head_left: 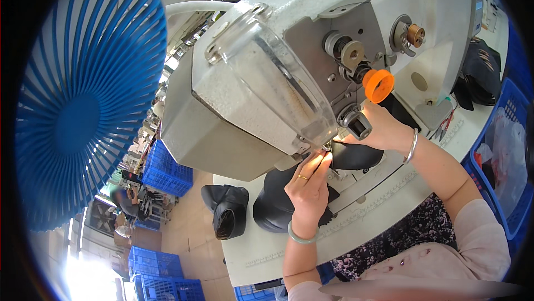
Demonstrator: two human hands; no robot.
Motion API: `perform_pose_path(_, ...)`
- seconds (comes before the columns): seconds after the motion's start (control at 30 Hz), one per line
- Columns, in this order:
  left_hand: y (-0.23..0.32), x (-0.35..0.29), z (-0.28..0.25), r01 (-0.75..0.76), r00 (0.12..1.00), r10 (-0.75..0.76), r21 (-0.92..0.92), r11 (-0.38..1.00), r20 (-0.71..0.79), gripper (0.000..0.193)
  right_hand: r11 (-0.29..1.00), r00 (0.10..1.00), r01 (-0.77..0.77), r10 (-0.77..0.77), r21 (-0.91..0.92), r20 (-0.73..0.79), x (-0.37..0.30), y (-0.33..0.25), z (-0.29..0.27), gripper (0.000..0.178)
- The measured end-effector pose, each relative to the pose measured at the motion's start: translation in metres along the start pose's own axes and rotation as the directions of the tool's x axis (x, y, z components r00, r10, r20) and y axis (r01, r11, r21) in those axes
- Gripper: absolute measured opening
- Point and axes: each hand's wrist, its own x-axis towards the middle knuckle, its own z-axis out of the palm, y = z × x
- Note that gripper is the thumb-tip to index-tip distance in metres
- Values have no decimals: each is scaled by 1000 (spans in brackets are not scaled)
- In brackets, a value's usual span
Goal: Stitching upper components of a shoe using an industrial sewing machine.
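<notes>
left hand [307, 185] pinches the black leather piece [356, 155] right under the sewing machine [278, 78] head, at six o'clock; right hand [384, 131] presses it flat from three o'clock. fingertips so near the needle risk a prick if the leather slips.

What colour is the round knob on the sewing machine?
Bright orange knob, clearest in the head view.
</notes>
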Motion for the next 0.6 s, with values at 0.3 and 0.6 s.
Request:
perform_pose_path(0.3,0,0,2,-94,996,94,121,988,6,28,996,996,-63,58,70,72,12,11,1,47)
perform_pose_path(0.6,-3,3,1,-131,990,135,134,982,-25,28,753,714,526,-643,-396,-276,-41,8,17,65)
